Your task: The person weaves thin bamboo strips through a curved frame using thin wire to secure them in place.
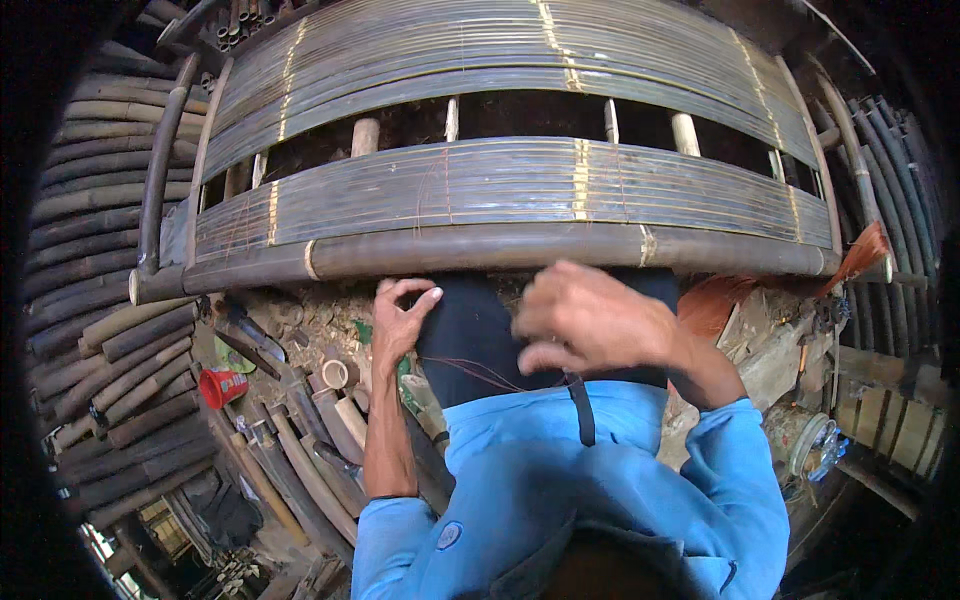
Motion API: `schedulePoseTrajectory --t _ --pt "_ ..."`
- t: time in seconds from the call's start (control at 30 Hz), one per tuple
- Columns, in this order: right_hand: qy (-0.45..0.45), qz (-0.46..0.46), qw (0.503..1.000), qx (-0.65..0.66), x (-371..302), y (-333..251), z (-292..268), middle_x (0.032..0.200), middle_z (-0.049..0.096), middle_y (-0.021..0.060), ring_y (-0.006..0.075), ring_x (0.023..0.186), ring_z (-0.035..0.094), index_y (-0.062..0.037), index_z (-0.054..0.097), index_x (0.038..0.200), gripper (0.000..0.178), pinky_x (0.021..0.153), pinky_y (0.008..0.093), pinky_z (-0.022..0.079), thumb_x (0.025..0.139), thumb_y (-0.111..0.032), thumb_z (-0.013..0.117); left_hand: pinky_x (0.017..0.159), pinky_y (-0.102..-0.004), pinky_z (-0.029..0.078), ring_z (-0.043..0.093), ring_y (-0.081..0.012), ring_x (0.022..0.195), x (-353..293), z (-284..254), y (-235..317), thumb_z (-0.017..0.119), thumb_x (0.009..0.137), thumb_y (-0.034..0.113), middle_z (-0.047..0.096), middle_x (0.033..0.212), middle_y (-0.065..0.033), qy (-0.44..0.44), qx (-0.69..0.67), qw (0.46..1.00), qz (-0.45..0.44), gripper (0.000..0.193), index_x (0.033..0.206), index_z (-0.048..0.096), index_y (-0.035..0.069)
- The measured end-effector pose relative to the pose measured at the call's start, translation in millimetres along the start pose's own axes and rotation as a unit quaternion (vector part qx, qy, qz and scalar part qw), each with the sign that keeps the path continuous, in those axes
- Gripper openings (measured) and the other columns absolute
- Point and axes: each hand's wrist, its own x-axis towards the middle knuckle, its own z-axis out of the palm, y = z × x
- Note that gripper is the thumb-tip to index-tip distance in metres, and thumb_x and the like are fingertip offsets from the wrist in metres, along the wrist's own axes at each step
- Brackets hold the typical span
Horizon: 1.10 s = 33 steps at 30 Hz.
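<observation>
A long bench-like frame of dark bamboo stretches across in front of me. Its near edge is a thick bamboo pole (480, 245), and behind that lies a panel of thin bamboo slats (370, 190) bound with pale and dark red ties. Just below the pole, my left hand (398, 320) is closed with thumb and forefinger meeting; anything between them is too small to make out. My right hand (595, 320) hovers over my lap, bent at the fingers and smeared by motion. Thin dark red thread (480, 368) lies across my dark trousers between the hands.
More slats (420, 60) cover the frame's far part, beyond a dark gap with crosspieces. Stacked bamboo poles (110, 215) fill the left side. A red cup (222, 387) and cut bamboo lie at lower left. Reddish fibres (715, 305) and a clear jar (808, 440) are at right.
</observation>
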Motion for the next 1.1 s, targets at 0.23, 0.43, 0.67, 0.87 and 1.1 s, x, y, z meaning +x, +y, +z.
schedulePoseTrajectory --t 0.23,0.43,0.67,0.87,1.1 --pt "0.219 0.197 0.954 0.051 44 101 -20 0.099 0.074 0.0129 0.0264 0.094 0.069 -0.0024 0.075 0.103 0.028 0.084 0.0388 0.054 0.089 -0.026 0.077 0.059 -0.0291 0.052 0.054 -0.0124 0.051 -42 -82 -1 0.063 0.100 0.019 0.058 0.069 0.0004 0.000 -0.487 0.873 -0.012 0.016 0.103 0.059 0.004" --pt "0.301 0.285 0.910 0.010 84 153 -30 0.097 0.074 0.0199 0.0337 0.091 0.072 -0.0026 0.075 0.102 0.030 0.082 0.0430 0.056 0.088 -0.029 0.074 0.048 -0.0246 0.038 0.048 -0.0078 0.054 -81 -160 -50 0.064 0.098 0.026 0.057 0.070 0.0026 0.179 -0.272 0.941 -0.093 0.020 0.093 0.069 0.007" --pt "0.255 0.333 0.907 0.048 131 189 -29 0.100 0.075 0.0214 0.0376 0.098 0.072 -0.0045 0.077 0.106 0.033 0.089 0.0440 0.056 0.087 -0.031 0.072 0.104 -0.0361 0.044 0.054 -0.0249 0.114 -85 -354 -53 0.043 0.109 0.010 0.055 0.130 -0.0231 0.274 -0.601 0.727 0.188 0.023 0.112 0.056 -0.009" --pt "0.176 0.387 0.905 0.020 132 254 -20 0.115 0.071 0.0232 0.0411 0.112 0.067 -0.0097 0.073 0.121 0.039 0.100 0.0455 0.052 0.088 -0.028 0.067 0.087 -0.0217 0.047 0.060 -0.0099 0.096 102 -225 99 0.049 0.095 0.000 0.068 0.120 -0.0060 0.118 -0.129 0.983 0.061 0.039 0.131 0.066 0.000" --pt "0.114 0.407 0.906 0.030 169 238 -15 0.123 0.068 0.0235 0.0401 0.117 0.064 -0.0083 0.068 0.128 0.050 0.100 0.0433 0.052 0.081 -0.022 0.061 0.084 -0.0445 0.059 0.073 -0.0365 0.094 246 -56 106 0.072 0.078 0.010 0.073 0.094 -0.0238 0.090 0.299 0.942 0.125 0.016 0.093 0.079 0.006"
